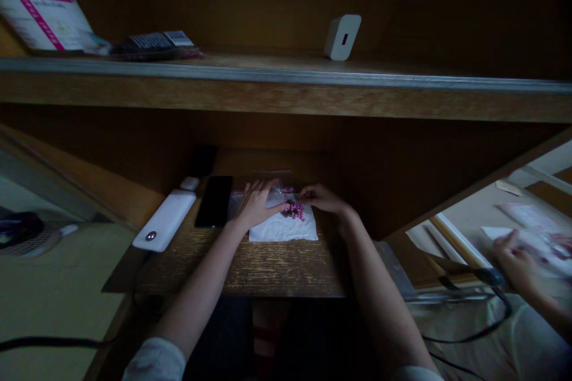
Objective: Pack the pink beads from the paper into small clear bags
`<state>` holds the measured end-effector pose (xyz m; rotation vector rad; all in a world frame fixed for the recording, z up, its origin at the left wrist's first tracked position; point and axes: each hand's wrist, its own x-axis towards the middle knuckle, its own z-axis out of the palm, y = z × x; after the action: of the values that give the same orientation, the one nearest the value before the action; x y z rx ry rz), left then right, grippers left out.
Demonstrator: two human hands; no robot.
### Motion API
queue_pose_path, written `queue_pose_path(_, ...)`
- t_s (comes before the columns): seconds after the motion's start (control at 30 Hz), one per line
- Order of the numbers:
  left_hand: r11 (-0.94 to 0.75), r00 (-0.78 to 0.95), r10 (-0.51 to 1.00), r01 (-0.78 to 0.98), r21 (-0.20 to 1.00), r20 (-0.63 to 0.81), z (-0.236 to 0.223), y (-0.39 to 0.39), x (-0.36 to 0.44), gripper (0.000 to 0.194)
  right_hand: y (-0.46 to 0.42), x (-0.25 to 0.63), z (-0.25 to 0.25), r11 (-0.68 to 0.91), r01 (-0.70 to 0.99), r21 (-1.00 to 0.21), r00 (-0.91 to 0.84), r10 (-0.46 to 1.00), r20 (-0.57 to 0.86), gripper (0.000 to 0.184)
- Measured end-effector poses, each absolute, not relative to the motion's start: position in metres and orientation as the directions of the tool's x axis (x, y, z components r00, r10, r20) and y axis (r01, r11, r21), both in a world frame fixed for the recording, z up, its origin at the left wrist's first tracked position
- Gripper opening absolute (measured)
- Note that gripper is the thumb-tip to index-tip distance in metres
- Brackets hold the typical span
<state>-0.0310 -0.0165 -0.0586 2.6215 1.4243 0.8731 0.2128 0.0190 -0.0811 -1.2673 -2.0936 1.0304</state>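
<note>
Pink-purple beads (295, 210) lie heaped on a white cloth or tissue (283, 231) on the wooden desk. My left hand (257, 205) rests at the left of the heap, fingers spread and thumb stretched to the beads' edge. Beside its fingers is a clear plastic bag (276, 193), partly covered by the hand. From the right, my right hand (322, 197) reaches the far right edge of the cloth, with thumb and forefinger pinched together. Whatever lies between those fingertips is too small and dim to make out.
Left of the cloth lie a black phone (214, 202), a white power bank (164, 220) and a small white case (190, 183). The shelf (268, 92) overhead carries a white charger (342, 37) and packets (152, 46). Another person's hand (518, 259) works at the right.
</note>
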Motion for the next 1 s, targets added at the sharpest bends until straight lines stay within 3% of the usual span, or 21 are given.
queue_pose_path(0.2, -0.571, 0.422, 0.786, 0.775, 0.271, 0.451, -0.058, -0.017, -0.031, 0.066, 0.009, 0.198, -0.059, 0.304, 0.344, -0.888, -0.379, 0.911, 0.165, 0.019)
queue_pose_path(0.37, -0.582, 0.428, 0.777, 0.768, 0.267, 0.462, -0.057, -0.017, -0.03, 0.065, -0.005, 0.175, -0.042, 0.286, 0.222, -0.932, -0.322, 0.924, 0.206, 0.02)
queue_pose_path(0.87, -0.579, 0.446, 0.786, 0.774, 0.257, 0.428, -0.056, -0.018, -0.029, 0.061, -0.014, 0.149, -0.045, 0.359, 0.33, -0.873, -0.418, 0.885, 0.205, 0.035)
queue_pose_path(1.0, -0.58, 0.437, 0.781, 0.772, 0.259, 0.446, -0.055, -0.019, -0.029, 0.059, -0.016, 0.145, -0.046, 0.334, 0.294, -0.896, -0.425, 0.885, 0.191, 0.036)
